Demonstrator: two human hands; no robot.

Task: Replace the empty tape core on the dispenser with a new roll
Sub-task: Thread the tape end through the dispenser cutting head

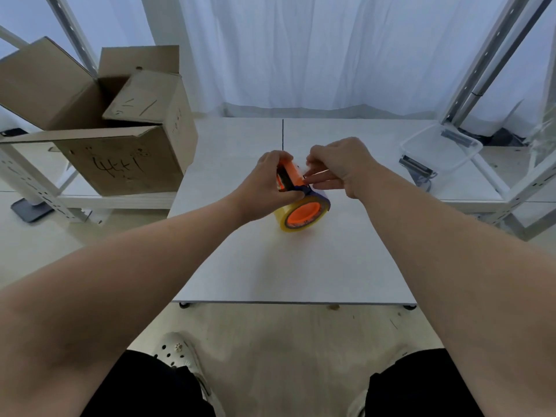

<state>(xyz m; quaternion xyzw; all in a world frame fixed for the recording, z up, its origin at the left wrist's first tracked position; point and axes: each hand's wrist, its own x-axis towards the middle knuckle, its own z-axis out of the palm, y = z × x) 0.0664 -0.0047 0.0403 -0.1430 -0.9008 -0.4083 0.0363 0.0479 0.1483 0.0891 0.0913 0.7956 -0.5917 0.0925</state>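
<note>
**Holding the orange dispenser with a yellow roll mounted, both hands at work over the worktop**

Gripping the orange tape dispenser (pixel 288 173) from its left side, the left hand (pixel 266 188) wraps its fingers over the top of the orange body, so that grip is closed around the tool. The dispenser sits at the middle of the white worktop (pixel 288 266), tilted with its far end raised. A yellowish roll of tape (pixel 301 216) is seated on the dispenser's near end, its round orange hub facing the camera and its lower edge at or just above the worktop surface; contact there cannot be judged for certain.

The right hand (pixel 337 167) comes in from the right with its fingers drawn together into a narrow pinch beside the dispenser's dark front part. What lies between those fingertips is too small and blurred to name, so whether the pinch holds tape cannot be told.

An open cardboard box (pixel 120 139) with marker scrawl on its side stands on a low shelf to the left of the worktop. To the right, a clear plastic container (pixel 440 149) rests on a white shelf, with a second tape dispenser (pixel 418 173) of grey metal leaning just in front of it. White curtains (pixel 301 49) hang behind. Below the worktop edge, dark trousers and a pale perforated clog (pixel 177 352) show on the floor.
</note>
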